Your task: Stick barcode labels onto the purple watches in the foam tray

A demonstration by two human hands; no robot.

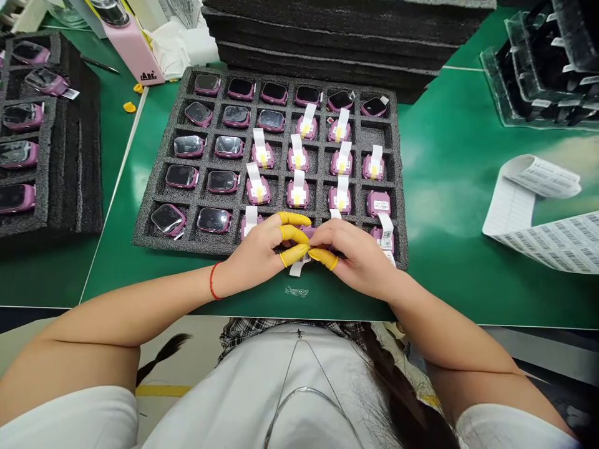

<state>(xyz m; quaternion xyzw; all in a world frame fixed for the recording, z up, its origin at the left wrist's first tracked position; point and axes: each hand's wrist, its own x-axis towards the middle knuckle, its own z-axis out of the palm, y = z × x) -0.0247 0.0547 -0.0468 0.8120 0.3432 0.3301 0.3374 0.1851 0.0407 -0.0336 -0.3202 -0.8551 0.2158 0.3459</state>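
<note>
Both hands meet over the front edge of a dark foam tray [145,215]. My left hand [264,249], with yellow finger cots on several fingers, is closed on a purple smartwatch body [306,231] that mostly hides behind the fingers. Pinched at the same watch is my right hand [358,252], a yellow cot on its thumb. A white paper strip [296,268] hangs below the fingertips. In the tray, several watches lie screen up, such as a watch [214,219] at the front left. Others lie back up with white strips, such as a watch [340,198].
A crumpled clear film [296,291] lies on the green table before the tray. Stacked black foam [327,43] stands behind. At right are a curling barcode label sheet [515,206] and clear plastic trays [528,81]. Another watch tray [47,156] and a pink bottle [133,50] are at left.
</note>
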